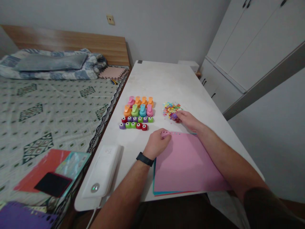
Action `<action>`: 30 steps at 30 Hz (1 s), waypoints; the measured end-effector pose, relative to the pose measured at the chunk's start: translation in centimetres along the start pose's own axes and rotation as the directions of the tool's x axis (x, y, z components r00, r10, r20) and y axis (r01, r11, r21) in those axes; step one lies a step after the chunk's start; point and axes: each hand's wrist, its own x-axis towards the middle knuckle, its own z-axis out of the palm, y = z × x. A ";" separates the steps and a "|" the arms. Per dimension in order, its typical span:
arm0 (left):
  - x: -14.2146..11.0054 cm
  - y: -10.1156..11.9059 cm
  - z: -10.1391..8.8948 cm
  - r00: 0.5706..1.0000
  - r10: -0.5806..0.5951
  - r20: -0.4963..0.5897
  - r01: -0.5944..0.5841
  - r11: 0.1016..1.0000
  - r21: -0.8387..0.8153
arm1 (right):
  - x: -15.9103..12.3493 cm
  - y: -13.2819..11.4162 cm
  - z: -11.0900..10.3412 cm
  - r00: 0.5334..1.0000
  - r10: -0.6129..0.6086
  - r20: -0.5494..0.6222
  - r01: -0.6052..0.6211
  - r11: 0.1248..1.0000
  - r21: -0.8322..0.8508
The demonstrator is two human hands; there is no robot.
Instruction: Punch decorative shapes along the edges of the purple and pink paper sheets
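Left hand (156, 143) curled shut over a pink paper punch (165, 134), fingers pressed together, right at the top edge of a sheet of pink paper (186, 162). Black watch (145, 159) on the left wrist. Tiny marks in a row along that top edge, just beside the punch. Under the pink sheet, a stack of colored paper (154, 181), with teal and red edges showing at the lower left.

Right hand (188, 121) reaching to the upper left of the sheet, fingers together, fingertips (178, 114) down on a small purple punch (174, 116); pinching or only touching, impossible to tell. Around those fingertips, a heap of colorful paper cutouts (170, 109) on the white table (162, 79).

Left of the heap, near the frame's center, two rows of larger punches (139, 106) in pink, orange, green and blue, then two rows of small punches (135, 123). Lower left of the hands, a white power bank (102, 170) with a cord. Beyond the table's left edge, a patterned bed (47, 108) holding a black phone (52, 184) on a red folder (43, 168). Upper right, white wardrobe doors (252, 41).
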 end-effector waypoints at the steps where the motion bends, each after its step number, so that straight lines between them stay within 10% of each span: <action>1: 0.0 -0.1 0.0 1.000 -0.002 -0.002 0.002 1.000 0.002 | 0.3 0.0 -0.1 0.999 -0.012 -0.032 0.012 1.000 0.001; 9: -0.1 0.2 -0.1 1.000 0.004 0.010 -0.004 1.000 0.019 | -1.1 -1.0 0.9 0.975 0.111 0.190 -0.125 0.990 0.065; 15: -0.1 0.2 -0.1 1.000 0.003 0.011 -0.003 1.000 0.024 | 0.3 -0.5 0.7 0.998 0.012 -0.064 -0.011 1.000 0.004; 23: -0.1 0.3 -0.1 1.000 0.002 0.021 -0.002 1.000 0.009 | -0.4 -0.7 -1.6 0.987 0.151 0.053 -0.150 0.989 -0.014; 30: -0.1 0.3 -0.1 1.000 0.000 0.017 -0.001 1.000 0.022 | 0.8 -0.2 -1.6 0.984 0.008 -0.178 -0.012 1.000 -0.024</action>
